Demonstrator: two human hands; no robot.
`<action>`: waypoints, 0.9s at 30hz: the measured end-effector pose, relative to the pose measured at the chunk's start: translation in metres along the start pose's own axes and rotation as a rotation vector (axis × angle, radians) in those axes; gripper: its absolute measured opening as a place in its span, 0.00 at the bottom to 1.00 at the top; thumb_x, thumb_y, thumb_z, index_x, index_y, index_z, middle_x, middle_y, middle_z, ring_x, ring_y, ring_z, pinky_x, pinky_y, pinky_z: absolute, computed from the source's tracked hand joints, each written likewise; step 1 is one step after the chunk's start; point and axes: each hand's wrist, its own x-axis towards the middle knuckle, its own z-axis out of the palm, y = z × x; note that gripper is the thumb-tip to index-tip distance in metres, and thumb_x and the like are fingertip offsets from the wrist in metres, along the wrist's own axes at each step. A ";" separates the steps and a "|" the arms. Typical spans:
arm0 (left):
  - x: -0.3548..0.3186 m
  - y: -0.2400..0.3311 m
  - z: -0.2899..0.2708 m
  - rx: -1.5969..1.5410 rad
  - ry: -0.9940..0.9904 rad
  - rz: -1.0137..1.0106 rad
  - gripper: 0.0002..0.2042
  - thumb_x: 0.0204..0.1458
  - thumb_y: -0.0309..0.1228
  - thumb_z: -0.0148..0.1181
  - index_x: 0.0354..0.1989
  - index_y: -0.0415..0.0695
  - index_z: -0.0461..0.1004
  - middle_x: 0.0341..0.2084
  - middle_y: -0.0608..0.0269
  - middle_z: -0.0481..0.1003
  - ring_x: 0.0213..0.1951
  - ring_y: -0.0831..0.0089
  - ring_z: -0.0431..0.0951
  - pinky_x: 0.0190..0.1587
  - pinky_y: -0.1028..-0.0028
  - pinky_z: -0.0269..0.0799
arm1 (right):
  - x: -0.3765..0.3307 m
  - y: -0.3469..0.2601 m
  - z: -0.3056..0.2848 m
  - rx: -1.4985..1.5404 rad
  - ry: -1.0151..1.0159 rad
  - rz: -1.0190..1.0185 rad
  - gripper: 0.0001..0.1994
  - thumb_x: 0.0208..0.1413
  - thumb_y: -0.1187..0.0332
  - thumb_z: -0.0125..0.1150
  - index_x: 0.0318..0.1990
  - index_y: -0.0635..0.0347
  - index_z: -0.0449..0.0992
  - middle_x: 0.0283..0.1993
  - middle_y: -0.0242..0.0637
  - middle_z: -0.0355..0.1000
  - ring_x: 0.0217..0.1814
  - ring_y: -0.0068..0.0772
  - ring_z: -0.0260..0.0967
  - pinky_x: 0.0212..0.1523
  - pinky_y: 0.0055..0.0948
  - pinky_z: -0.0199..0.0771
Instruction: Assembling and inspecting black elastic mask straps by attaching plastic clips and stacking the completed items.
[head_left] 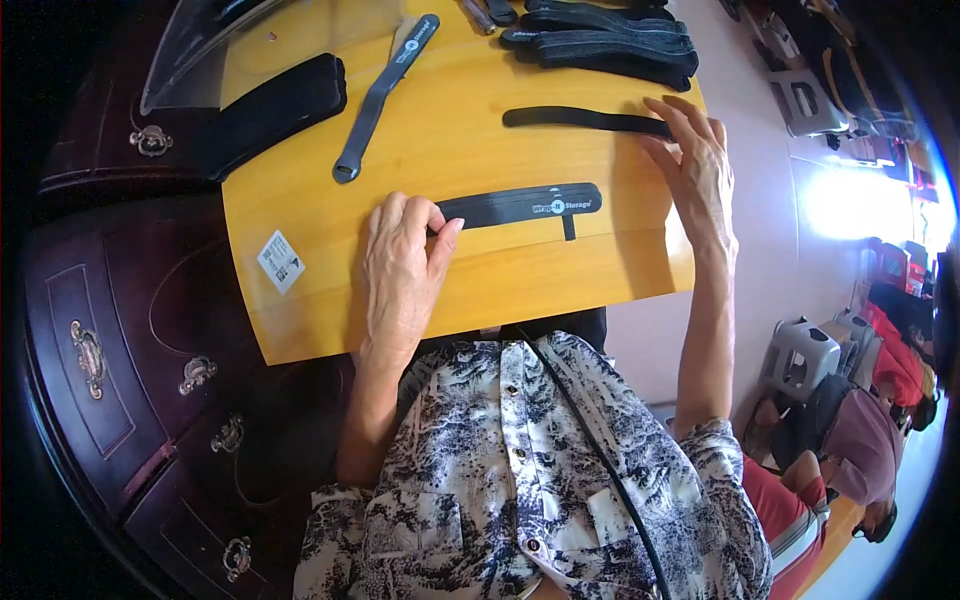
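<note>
Fingers curled, my left hand (400,255) pinches the left end of a black hook-and-loop strap (515,206) that lies flat near the table's front edge. White print shows on this strap's right part, and a small dark tab sticks out below it. Farther back on the right, my right hand (703,175) has thumb and fingers around the right end of a second, plain black strap (565,118). That strap's rounded left end rests on the table. A third strap (373,110), dark grey with a slot at its near end, lies slantwise to the left.
A pile of black straps (610,50) sits at the back right of the yellow table (480,290). At the left are a black bundle (285,105), clear plastic (185,70) and a white label (281,262). Dark wooden drawers (100,360) adjoin the table; people sit at the right.
</note>
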 end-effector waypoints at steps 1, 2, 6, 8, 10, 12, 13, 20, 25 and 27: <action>-0.001 -0.001 -0.001 -0.015 0.010 -0.001 0.10 0.47 0.27 0.63 0.28 0.40 0.65 0.27 0.58 0.66 0.34 0.57 0.67 0.37 0.62 0.64 | 0.003 0.001 0.003 0.022 -0.056 -0.068 0.11 0.52 0.65 0.61 0.43 0.54 0.75 0.46 0.32 0.71 0.46 0.36 0.68 0.45 0.34 0.70; -0.002 -0.003 -0.001 -0.031 0.020 -0.002 0.10 0.47 0.27 0.63 0.27 0.40 0.66 0.26 0.58 0.66 0.32 0.57 0.68 0.35 0.62 0.64 | 0.004 0.001 0.004 0.043 -0.113 -0.136 0.12 0.53 0.65 0.59 0.44 0.55 0.75 0.46 0.32 0.71 0.48 0.37 0.67 0.48 0.36 0.69; -0.004 -0.001 -0.005 -0.216 0.066 -0.061 0.09 0.48 0.26 0.63 0.26 0.39 0.68 0.24 0.58 0.67 0.25 0.61 0.68 0.29 0.66 0.65 | 0.003 -0.004 0.004 0.037 -0.209 -0.124 0.09 0.56 0.66 0.53 0.40 0.59 0.74 0.41 0.35 0.70 0.45 0.39 0.67 0.45 0.34 0.70; -0.006 0.011 -0.010 -0.296 0.170 -0.043 0.07 0.50 0.26 0.62 0.27 0.38 0.70 0.23 0.61 0.69 0.20 0.70 0.69 0.24 0.73 0.65 | -0.004 0.000 0.003 0.125 -0.184 -0.060 0.08 0.57 0.67 0.54 0.40 0.60 0.74 0.39 0.35 0.70 0.41 0.37 0.68 0.43 0.32 0.71; -0.012 0.013 -0.003 -0.467 0.148 -0.054 0.06 0.51 0.25 0.62 0.27 0.38 0.71 0.24 0.62 0.70 0.21 0.74 0.70 0.23 0.75 0.66 | -0.014 -0.007 -0.005 0.210 -0.163 0.001 0.08 0.57 0.68 0.55 0.39 0.61 0.74 0.37 0.35 0.71 0.36 0.34 0.70 0.40 0.31 0.71; -0.020 0.021 -0.001 -0.688 0.071 -0.073 0.04 0.51 0.24 0.61 0.28 0.37 0.73 0.25 0.64 0.73 0.25 0.81 0.72 0.25 0.80 0.68 | -0.025 -0.032 -0.026 0.625 -0.173 0.362 0.07 0.56 0.69 0.58 0.39 0.63 0.74 0.31 0.33 0.71 0.28 0.26 0.69 0.34 0.26 0.70; -0.021 0.029 -0.002 -0.730 -0.026 -0.056 0.04 0.52 0.25 0.60 0.30 0.38 0.73 0.27 0.63 0.74 0.26 0.79 0.73 0.27 0.81 0.69 | -0.040 -0.033 -0.023 0.949 -0.164 0.469 0.08 0.55 0.70 0.61 0.38 0.64 0.74 0.29 0.32 0.71 0.27 0.20 0.68 0.31 0.21 0.69; -0.047 0.050 0.007 -1.237 -0.211 -0.306 0.12 0.56 0.27 0.58 0.44 0.33 0.68 0.36 0.56 0.76 0.38 0.78 0.77 0.40 0.79 0.73 | -0.081 -0.108 -0.026 1.677 -0.213 0.735 0.08 0.52 0.78 0.62 0.38 0.65 0.70 0.37 0.39 0.74 0.36 0.27 0.74 0.39 0.25 0.77; -0.056 0.043 0.006 -1.242 -0.020 -0.382 0.09 0.54 0.23 0.59 0.41 0.35 0.69 0.33 0.60 0.77 0.33 0.79 0.77 0.35 0.82 0.72 | -0.091 -0.124 -0.027 1.633 -0.290 0.777 0.07 0.52 0.78 0.62 0.34 0.64 0.69 0.37 0.39 0.74 0.39 0.26 0.74 0.40 0.23 0.77; -0.056 0.037 0.000 -1.207 -0.015 -0.376 0.07 0.54 0.23 0.58 0.39 0.35 0.70 0.30 0.60 0.77 0.30 0.78 0.77 0.32 0.81 0.72 | -0.093 -0.128 -0.024 1.666 -0.298 0.796 0.08 0.51 0.77 0.63 0.35 0.64 0.69 0.36 0.37 0.74 0.37 0.25 0.73 0.38 0.22 0.76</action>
